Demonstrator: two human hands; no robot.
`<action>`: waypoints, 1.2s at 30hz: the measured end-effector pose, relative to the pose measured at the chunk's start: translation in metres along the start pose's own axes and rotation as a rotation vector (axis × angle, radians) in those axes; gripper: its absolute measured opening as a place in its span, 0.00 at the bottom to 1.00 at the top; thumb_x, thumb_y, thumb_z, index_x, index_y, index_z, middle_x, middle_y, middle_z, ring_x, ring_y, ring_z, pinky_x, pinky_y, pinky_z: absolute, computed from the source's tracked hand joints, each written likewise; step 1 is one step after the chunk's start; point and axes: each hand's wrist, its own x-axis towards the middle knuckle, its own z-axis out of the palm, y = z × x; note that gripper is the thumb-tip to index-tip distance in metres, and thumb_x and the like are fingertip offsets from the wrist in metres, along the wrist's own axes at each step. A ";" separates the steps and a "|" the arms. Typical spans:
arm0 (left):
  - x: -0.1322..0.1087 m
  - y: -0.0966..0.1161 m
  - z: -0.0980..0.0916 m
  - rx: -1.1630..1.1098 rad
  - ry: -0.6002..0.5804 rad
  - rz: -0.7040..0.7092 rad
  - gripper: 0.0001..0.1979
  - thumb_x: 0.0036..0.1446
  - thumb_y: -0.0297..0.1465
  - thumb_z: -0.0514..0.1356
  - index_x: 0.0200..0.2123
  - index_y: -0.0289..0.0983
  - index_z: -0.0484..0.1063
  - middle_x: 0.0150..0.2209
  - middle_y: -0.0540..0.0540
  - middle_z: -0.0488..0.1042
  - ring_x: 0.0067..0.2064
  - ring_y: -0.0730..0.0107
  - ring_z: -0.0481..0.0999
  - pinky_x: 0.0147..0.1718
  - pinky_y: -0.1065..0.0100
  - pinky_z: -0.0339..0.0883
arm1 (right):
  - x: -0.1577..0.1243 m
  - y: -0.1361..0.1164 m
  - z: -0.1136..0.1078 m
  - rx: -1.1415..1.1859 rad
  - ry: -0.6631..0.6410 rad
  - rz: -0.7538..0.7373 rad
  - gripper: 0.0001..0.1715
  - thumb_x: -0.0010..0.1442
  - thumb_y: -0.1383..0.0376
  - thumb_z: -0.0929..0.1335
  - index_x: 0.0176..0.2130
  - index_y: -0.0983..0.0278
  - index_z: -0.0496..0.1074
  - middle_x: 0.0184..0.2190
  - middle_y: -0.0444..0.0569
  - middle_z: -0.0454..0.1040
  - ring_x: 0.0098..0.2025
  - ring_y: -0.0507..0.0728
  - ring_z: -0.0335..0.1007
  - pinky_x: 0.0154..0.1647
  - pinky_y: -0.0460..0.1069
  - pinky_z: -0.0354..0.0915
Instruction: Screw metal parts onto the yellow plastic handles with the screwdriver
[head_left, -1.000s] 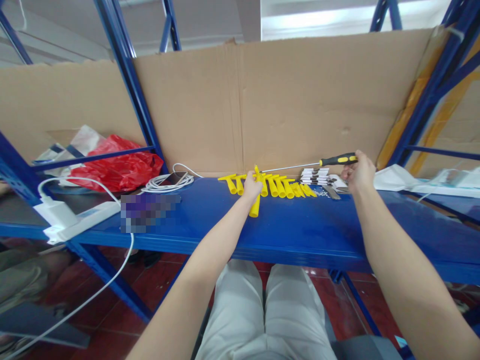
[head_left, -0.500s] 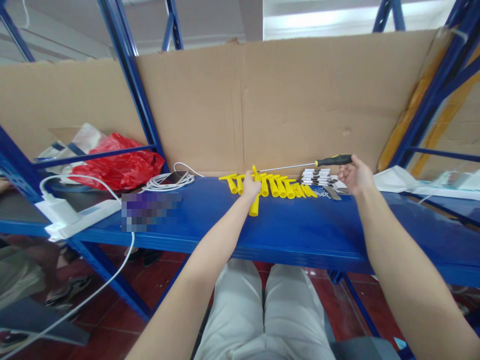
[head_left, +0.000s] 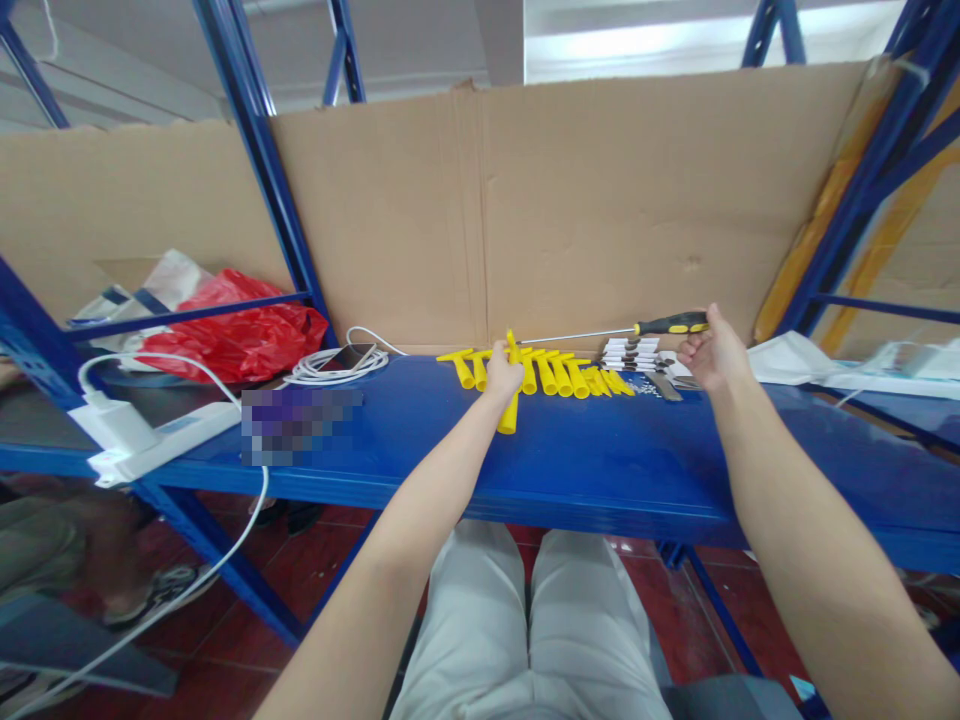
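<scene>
My left hand (head_left: 505,372) is closed round a yellow T-shaped plastic handle (head_left: 508,413), its hollow round end pointing toward me. In my right hand (head_left: 712,352) is the grip end of a screwdriver (head_left: 670,323) with a black and yellow handle. Its long shaft runs left, nearly level, and its tip meets the head of the handle. Behind and beside my left hand lies a row of similar yellow handles (head_left: 561,376). Smaller yellow pieces (head_left: 606,382) lie to their right, near small silver screws (head_left: 643,386) and flat metal blades (head_left: 664,387).
White-and-black packets (head_left: 632,353) are stacked before the cardboard backing (head_left: 600,200). Leftward on the blue shelf (head_left: 600,450) are a coiled white cable (head_left: 330,367), a phone (head_left: 352,355), a red plastic bag (head_left: 240,325) and a power strip (head_left: 172,435). Another person's leg (head_left: 112,560) shows lower left.
The screwdriver handle has turned, with more yellow on its grip now facing me. My left hand stays put on the yellow handle. The other person's foot at lower left has shifted right.
</scene>
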 end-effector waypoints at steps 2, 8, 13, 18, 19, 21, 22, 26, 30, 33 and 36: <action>-0.001 0.000 0.000 -0.007 0.007 -0.022 0.22 0.56 0.22 0.62 0.53 0.42 0.65 0.43 0.44 0.80 0.42 0.63 0.80 0.36 0.68 0.73 | -0.002 -0.001 0.001 0.027 0.052 0.023 0.21 0.64 0.50 0.70 0.29 0.58 0.64 0.14 0.35 0.52 0.15 0.48 0.49 0.13 0.42 0.50; -0.003 0.004 -0.001 -0.001 0.013 -0.052 0.23 0.55 0.20 0.61 0.52 0.42 0.65 0.43 0.45 0.80 0.43 0.62 0.80 0.36 0.69 0.72 | -0.006 -0.007 0.001 0.020 -0.027 0.011 0.23 0.63 0.56 0.73 0.25 0.59 0.60 0.17 0.40 0.60 0.18 0.51 0.57 0.15 0.45 0.56; -0.003 0.006 -0.003 0.007 0.011 -0.044 0.20 0.56 0.23 0.64 0.51 0.43 0.66 0.43 0.45 0.80 0.42 0.63 0.80 0.36 0.68 0.73 | -0.003 -0.005 0.001 0.017 0.046 0.015 0.20 0.63 0.59 0.72 0.25 0.59 0.61 0.17 0.39 0.59 0.17 0.50 0.53 0.14 0.44 0.54; -0.003 0.005 -0.002 0.018 0.009 -0.045 0.25 0.54 0.16 0.60 0.53 0.41 0.65 0.45 0.44 0.80 0.45 0.62 0.81 0.37 0.68 0.73 | -0.012 -0.009 0.010 0.080 0.157 0.053 0.18 0.69 0.63 0.59 0.26 0.59 0.59 0.17 0.41 0.59 0.17 0.50 0.53 0.13 0.43 0.54; -0.003 0.005 -0.002 0.016 0.010 -0.044 0.26 0.53 0.15 0.60 0.53 0.41 0.65 0.45 0.44 0.80 0.45 0.62 0.81 0.37 0.68 0.73 | -0.015 -0.010 0.012 0.084 0.157 0.062 0.18 0.69 0.63 0.58 0.26 0.60 0.59 0.17 0.41 0.58 0.16 0.50 0.52 0.12 0.43 0.53; -0.003 0.005 -0.002 0.010 0.012 -0.045 0.27 0.52 0.13 0.59 0.53 0.41 0.65 0.45 0.44 0.80 0.45 0.62 0.81 0.38 0.68 0.72 | -0.017 -0.011 0.014 0.091 0.146 0.076 0.18 0.68 0.63 0.56 0.25 0.59 0.57 0.15 0.40 0.55 0.15 0.50 0.49 0.12 0.43 0.49; -0.003 0.005 -0.002 0.007 0.012 -0.049 0.27 0.52 0.13 0.59 0.53 0.41 0.65 0.45 0.45 0.80 0.45 0.62 0.81 0.38 0.68 0.72 | -0.017 -0.011 0.014 0.095 0.141 0.079 0.18 0.68 0.62 0.57 0.26 0.59 0.57 0.15 0.40 0.54 0.15 0.50 0.48 0.11 0.43 0.48; -0.003 0.006 -0.002 0.002 0.004 -0.062 0.27 0.52 0.12 0.58 0.52 0.41 0.65 0.44 0.45 0.80 0.45 0.63 0.81 0.38 0.69 0.72 | -0.014 -0.010 0.011 0.070 0.130 0.058 0.16 0.69 0.60 0.60 0.28 0.58 0.62 0.14 0.37 0.48 0.14 0.50 0.44 0.12 0.42 0.46; -0.004 0.006 -0.003 -0.004 0.010 -0.055 0.26 0.53 0.14 0.59 0.52 0.41 0.65 0.43 0.45 0.80 0.43 0.63 0.81 0.38 0.69 0.72 | -0.014 -0.011 0.006 0.055 0.012 0.046 0.14 0.69 0.58 0.64 0.30 0.57 0.68 0.14 0.36 0.50 0.15 0.49 0.46 0.14 0.41 0.49; -0.004 0.006 -0.003 -0.008 0.009 -0.063 0.25 0.54 0.17 0.61 0.52 0.41 0.65 0.43 0.46 0.81 0.42 0.63 0.81 0.37 0.69 0.72 | -0.014 -0.011 0.004 0.071 -0.027 0.008 0.17 0.67 0.58 0.68 0.27 0.59 0.64 0.16 0.38 0.57 0.17 0.49 0.52 0.15 0.42 0.53; -0.005 0.007 -0.004 -0.009 0.003 -0.072 0.24 0.54 0.17 0.61 0.52 0.41 0.65 0.43 0.45 0.81 0.42 0.64 0.81 0.36 0.69 0.71 | -0.012 -0.009 0.003 0.035 -0.008 -0.024 0.21 0.65 0.57 0.72 0.26 0.60 0.62 0.18 0.38 0.61 0.18 0.48 0.53 0.16 0.42 0.53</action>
